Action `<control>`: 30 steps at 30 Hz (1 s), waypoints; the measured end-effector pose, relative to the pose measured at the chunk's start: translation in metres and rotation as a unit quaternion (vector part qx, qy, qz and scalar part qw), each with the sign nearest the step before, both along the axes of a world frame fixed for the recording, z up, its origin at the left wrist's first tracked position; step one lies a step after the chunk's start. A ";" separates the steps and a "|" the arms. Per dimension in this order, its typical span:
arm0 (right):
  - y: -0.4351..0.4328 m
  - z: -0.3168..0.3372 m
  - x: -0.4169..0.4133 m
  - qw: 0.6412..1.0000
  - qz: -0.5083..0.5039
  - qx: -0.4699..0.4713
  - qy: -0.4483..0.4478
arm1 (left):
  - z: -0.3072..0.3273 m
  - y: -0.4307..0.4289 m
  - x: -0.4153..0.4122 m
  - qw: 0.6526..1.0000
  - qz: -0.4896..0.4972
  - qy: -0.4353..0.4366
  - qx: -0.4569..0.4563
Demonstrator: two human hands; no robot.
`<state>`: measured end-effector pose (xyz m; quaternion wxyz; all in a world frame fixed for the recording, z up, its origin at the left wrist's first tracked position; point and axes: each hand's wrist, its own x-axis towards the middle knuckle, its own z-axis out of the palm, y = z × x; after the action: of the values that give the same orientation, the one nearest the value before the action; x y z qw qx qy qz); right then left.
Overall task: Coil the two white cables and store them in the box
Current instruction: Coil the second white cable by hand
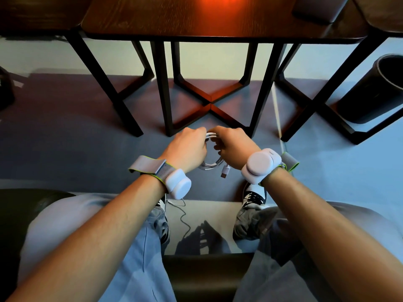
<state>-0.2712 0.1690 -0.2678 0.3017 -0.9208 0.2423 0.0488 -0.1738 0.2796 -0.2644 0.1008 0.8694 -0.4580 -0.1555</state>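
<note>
A coiled white cable (209,165) hangs in the air between my two hands, above the floor and in front of my knees. My left hand (187,147) grips the coil's top left, fingers curled round the loops. My right hand (234,147) grips the top right of the same coil. The cable's plug (225,171) dangles from the bottom of the coil. A second thin white cable (182,211) lies loose on the floor between my feet. A dark box (316,9) rests on the table's far right corner, partly cut off by the frame.
A dark wooden table (218,20) with black legs stands just ahead. A black round bin (377,88) is on the floor at the right. I sit on a dark seat (209,277), with my legs and shoes below the hands.
</note>
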 end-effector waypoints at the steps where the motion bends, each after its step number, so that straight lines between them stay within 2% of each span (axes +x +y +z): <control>1: 0.000 0.000 0.000 1.000 -0.009 0.000 -0.008 | 0.000 -0.001 0.001 1.000 0.002 -0.003 -0.006; 4: -0.002 0.001 0.000 0.999 -0.025 0.004 -0.031 | -0.002 0.000 0.003 1.000 0.005 -0.008 -0.012; 6: -0.004 0.002 -0.001 1.000 -0.015 0.002 -0.012 | -0.001 0.001 0.002 1.000 0.001 -0.004 -0.023; 12: -0.003 0.002 0.000 0.995 -0.061 0.076 -0.022 | 0.000 0.000 0.001 0.996 -0.005 0.058 -0.070; 18: 0.007 0.003 0.002 0.980 -0.081 0.169 -0.064 | 0.005 -0.001 0.009 0.999 0.007 0.015 -0.029; 22: 0.004 0.013 0.000 0.918 -0.139 0.353 -0.118 | 0.011 0.003 0.022 0.999 -0.007 0.039 -0.037; 26: 0.000 0.023 -0.002 0.829 -0.077 0.546 -0.094 | 0.021 0.006 0.024 0.984 -0.061 0.130 -0.109; 30: 0.002 0.022 -0.005 0.780 0.002 0.625 -0.039 | 0.028 0.010 0.017 0.971 -0.131 0.165 -0.117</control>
<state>-0.2760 0.1709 -0.2459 0.8199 -0.5319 0.1451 0.1539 -0.1567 0.2895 -0.2366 0.2549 0.7464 -0.5598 -0.2540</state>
